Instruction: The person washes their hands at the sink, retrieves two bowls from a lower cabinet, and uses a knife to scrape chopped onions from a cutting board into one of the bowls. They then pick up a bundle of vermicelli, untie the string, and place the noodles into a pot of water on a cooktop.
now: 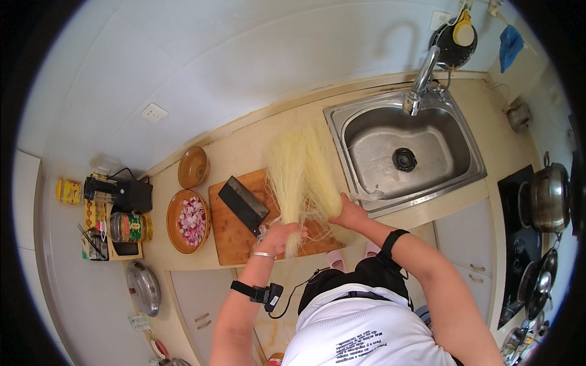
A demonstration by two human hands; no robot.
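My left hand [283,235] is closed around one end of a bundle of thin, pale yellow dried noodles [287,178], and a short tuft pokes out below the fist. Beside it, my right hand [349,213] grips the lower part of a second noodle bundle [322,176]. Both bundles fan out away from me over the counter and overlap the wooden cutting board [229,242]. Loose strands and some clear plastic lie between and around my hands. On the board's left part rests a cleaver [242,203], its handle end close to my left hand.
A brown bowl of chopped red onion [191,222] and a second brown bowl [194,167] stand left of the board. To the right is a steel sink [407,137] with a faucet [419,84]. An oil bottle [130,227] stands far left; a pot [549,199] is on the cooktop [517,256].
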